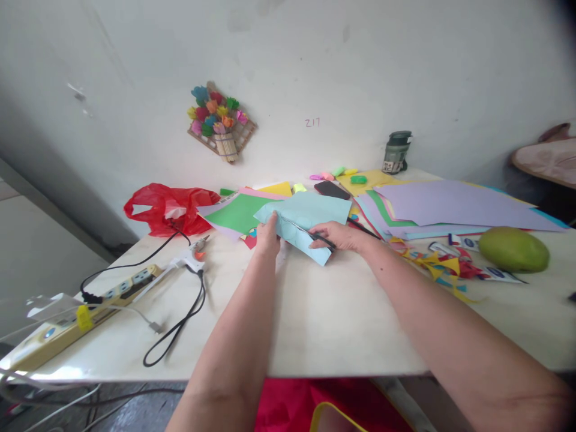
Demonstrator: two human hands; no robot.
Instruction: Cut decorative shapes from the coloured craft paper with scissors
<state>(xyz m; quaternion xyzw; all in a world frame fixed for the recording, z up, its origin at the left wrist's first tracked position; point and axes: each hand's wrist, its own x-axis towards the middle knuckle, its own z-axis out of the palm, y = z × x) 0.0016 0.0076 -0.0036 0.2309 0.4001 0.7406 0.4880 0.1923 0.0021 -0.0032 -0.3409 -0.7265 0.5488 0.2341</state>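
A light blue sheet of paper (315,208) is held above the middle of the table. My left hand (269,233) pinches its left part, thumb on top. My right hand (333,235) is closed on the dark handles of a pair of scissors (300,228). The scissor blades lie along the sheet and point left toward my left thumb. A strip of the blue paper hangs on the near side of the blades. Behind the sheet is a green sheet (243,211) on other coloured papers.
A glue gun (191,257) and a power strip (81,324) with cables lie left, near a red plastic bag (168,207). Purple sheets (450,203), paper scraps (438,264), a green fruit (513,249) and a bottle (396,153) are right. A phone (332,189) lies behind.
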